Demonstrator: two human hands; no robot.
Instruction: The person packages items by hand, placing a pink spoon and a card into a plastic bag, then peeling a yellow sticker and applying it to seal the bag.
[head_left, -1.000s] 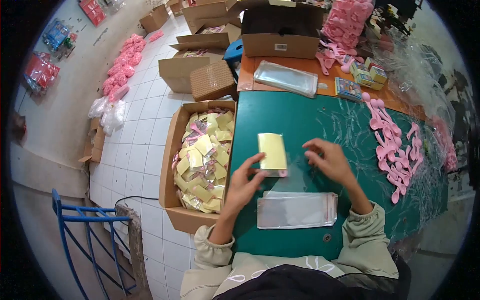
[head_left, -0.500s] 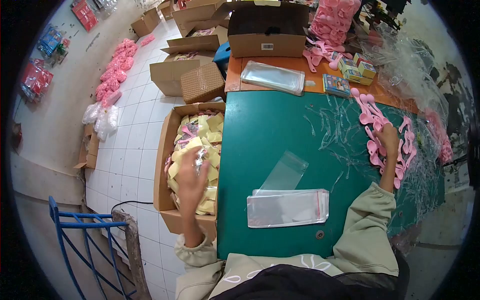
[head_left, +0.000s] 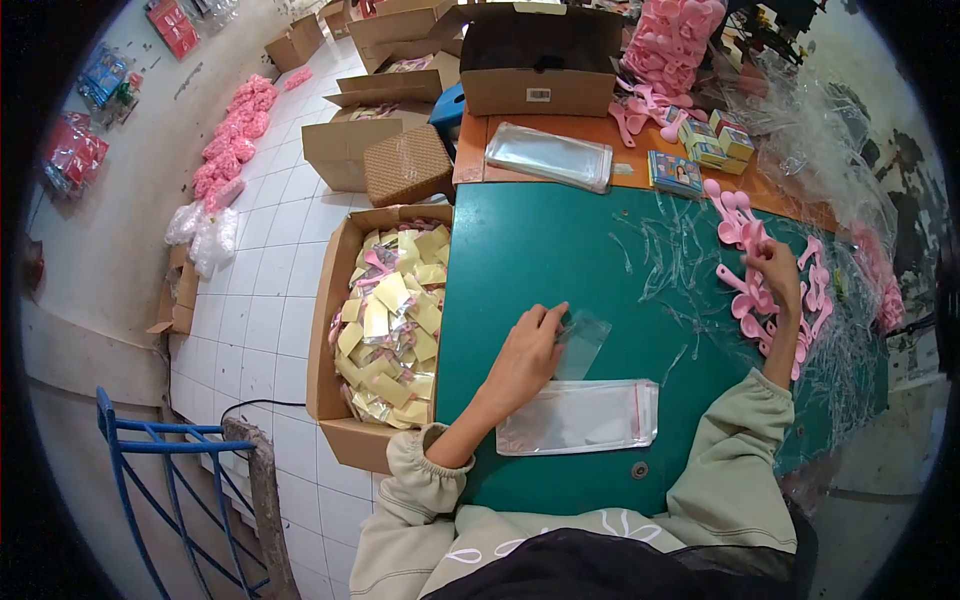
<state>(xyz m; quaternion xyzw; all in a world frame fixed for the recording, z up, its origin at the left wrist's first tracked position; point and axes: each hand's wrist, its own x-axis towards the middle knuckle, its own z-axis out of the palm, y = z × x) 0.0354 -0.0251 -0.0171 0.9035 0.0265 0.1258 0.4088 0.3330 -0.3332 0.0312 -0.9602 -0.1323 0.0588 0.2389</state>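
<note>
My left hand [head_left: 528, 350] reaches over the green table, its fingers apart at the left edge of a single clear plastic bag [head_left: 587, 343]. That bag lies above a stack of clear bags [head_left: 575, 418] with a reddish seal strip near the right end. On the right, my right hand [head_left: 778, 268] bends over a spread of pink plastic spoons [head_left: 748, 303]. Its fingers are closed on one pink spoon [head_left: 753, 250], partly hidden by the fingertips.
Left of the table stands a cardboard box [head_left: 325, 380] full of packed pouches with yellowish cards [head_left: 392, 290]. Clear plastic strips [head_left: 660, 250] litter the table. More bags [head_left: 550, 155] and small card packs [head_left: 674, 172] lie at the back. A blue metal frame [head_left: 170, 445] stands lower left.
My left hand has moved right, from above the box to the single clear bag. My right hand stays at the spoons, with some spoons shifted under it.
</note>
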